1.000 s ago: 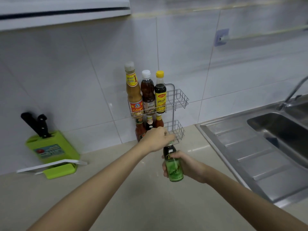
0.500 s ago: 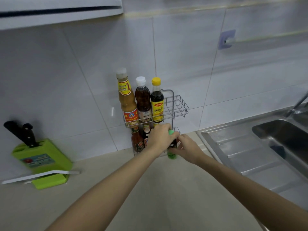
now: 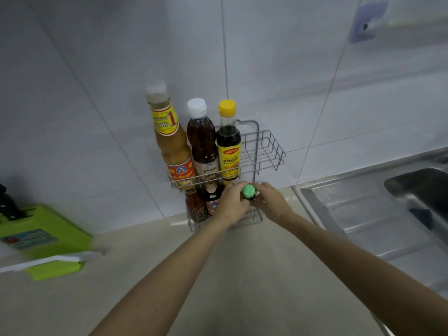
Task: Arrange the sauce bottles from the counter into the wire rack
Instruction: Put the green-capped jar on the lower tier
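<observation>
A green knife block (image 3: 41,236) sits at the left edge of the beige counter (image 3: 218,275), blurred, with black handles (image 3: 8,204) sticking up from it and a white board (image 3: 53,260) lying across its near side. On the right, a steel sink (image 3: 378,214) has a ribbed drainboard and a dark basin at the far right. White wall tiles (image 3: 97,69) rise behind, and a pale purple hook mount (image 3: 366,23) is fixed at the upper right.

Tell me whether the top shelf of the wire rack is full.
No, the top shelf of the wire rack holds three bottles on its left, and its right end is bare wire.
</observation>
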Motion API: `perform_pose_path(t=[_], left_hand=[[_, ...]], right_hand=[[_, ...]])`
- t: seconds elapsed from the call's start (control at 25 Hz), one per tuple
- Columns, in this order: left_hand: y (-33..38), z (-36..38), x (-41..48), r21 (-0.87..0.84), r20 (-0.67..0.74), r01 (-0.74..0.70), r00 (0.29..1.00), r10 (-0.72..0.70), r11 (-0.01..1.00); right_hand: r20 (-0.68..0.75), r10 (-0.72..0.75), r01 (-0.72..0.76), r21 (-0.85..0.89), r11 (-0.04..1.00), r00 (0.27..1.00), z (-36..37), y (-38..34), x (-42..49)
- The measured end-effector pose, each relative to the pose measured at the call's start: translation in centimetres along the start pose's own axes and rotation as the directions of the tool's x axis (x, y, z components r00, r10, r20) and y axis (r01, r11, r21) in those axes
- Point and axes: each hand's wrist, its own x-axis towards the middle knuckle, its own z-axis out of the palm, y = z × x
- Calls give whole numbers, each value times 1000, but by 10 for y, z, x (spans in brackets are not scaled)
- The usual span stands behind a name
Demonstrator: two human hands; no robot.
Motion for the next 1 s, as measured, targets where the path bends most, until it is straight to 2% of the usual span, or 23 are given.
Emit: perform_pose_path(t=[0.16,0.36,0.48,0.6,0.76,0.88,1.0], left_hand=[[-15,8,19,-66,78,95,993,-90,993],[-21,9,36,65,228,125,964,-136,990],[-17,-2,38,83,280,121,950,-140,989],[-15,-9,36,114,239,64,967,-90,991],[-19,-7,40,305,234,-59,972,-15,951],[-19,-10,40,362,251,-93,968,-1,928],[-16,-9,38,389,280,-121,960,8,913]], right_hand=[[126,12,-2,-84,996,992,5,13,22],[193,14,9,-116,993,981,7,24,39],[228,76,-57,-85,995,971,4,27,48],[214,103,-97,-40,995,971,7,29,53],[181,119,-120,-8,993,976,14,33,52],[209,141,-147,14,989,968,17,38,47],[293,160,-205,130,970,943,23,39,45]])
